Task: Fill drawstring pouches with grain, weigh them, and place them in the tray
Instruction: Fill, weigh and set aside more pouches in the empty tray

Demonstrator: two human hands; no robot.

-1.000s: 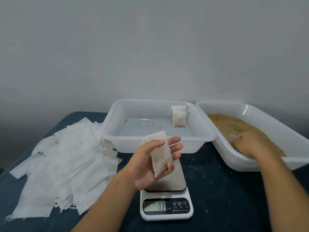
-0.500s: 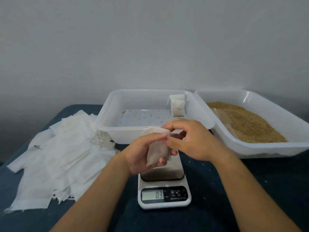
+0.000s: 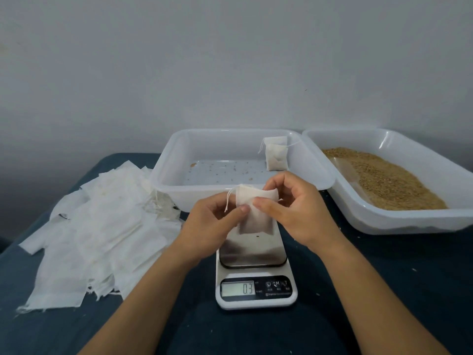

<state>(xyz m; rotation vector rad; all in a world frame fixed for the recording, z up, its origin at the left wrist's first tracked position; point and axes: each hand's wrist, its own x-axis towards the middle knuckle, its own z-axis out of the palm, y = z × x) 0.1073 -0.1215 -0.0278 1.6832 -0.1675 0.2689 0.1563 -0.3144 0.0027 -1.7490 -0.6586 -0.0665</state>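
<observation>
A single head-worn wide-angle view looks forward and down from close above the counter (image 3: 384, 290), the scale (image 3: 256, 290) near the bottom centre, two plastic trays (image 3: 169, 175) beyond it and the bare wall filling the upper half.

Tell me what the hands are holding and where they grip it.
Both hands, left and right, pinch a small white pouch near its top.

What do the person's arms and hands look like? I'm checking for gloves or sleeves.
Both forearms are bare up to the frame edge: no sleeves in view. The left hand and right hand wear no gloves, rings, watch or bands. The fingers have short, unpainted nails.
</observation>
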